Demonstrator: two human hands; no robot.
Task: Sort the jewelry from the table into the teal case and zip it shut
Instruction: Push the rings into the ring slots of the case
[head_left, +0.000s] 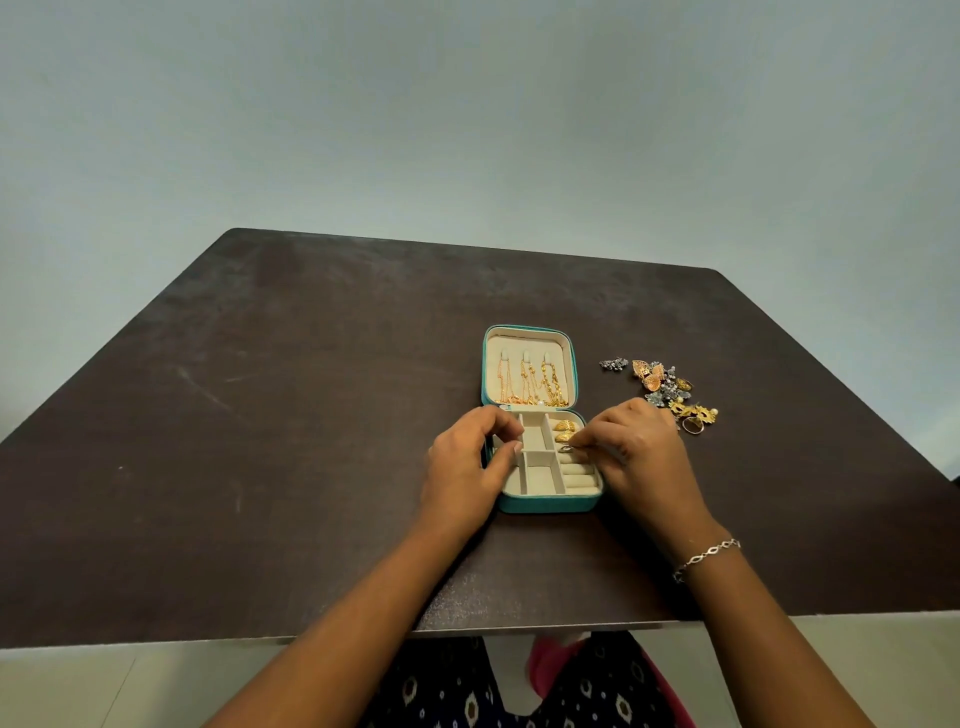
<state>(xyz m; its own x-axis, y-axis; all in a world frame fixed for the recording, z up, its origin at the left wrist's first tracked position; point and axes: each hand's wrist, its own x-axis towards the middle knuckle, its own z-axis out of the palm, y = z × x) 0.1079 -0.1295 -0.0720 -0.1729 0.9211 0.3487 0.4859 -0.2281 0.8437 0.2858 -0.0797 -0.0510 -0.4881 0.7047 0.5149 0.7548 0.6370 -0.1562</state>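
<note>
The teal case (550, 503) lies open on the desk (260, 415), directly in front of the person, with chains (527, 387) hung inside its lid (519, 345). The hands are apart, one at each side of the tray. The left hand (462, 467) curls its fingers over the left wall and seems to steady the case. The right hand (639, 452) pinches a small ring (566, 448) just above the ring rolls (577, 472), which run from left to right in the right column. I think the ring must go straight down between two rolls. The loose jewelry (665, 389) waits on the desk to the right of the case, just behind the right hand, so this hand is clearly the nearer one.
</note>
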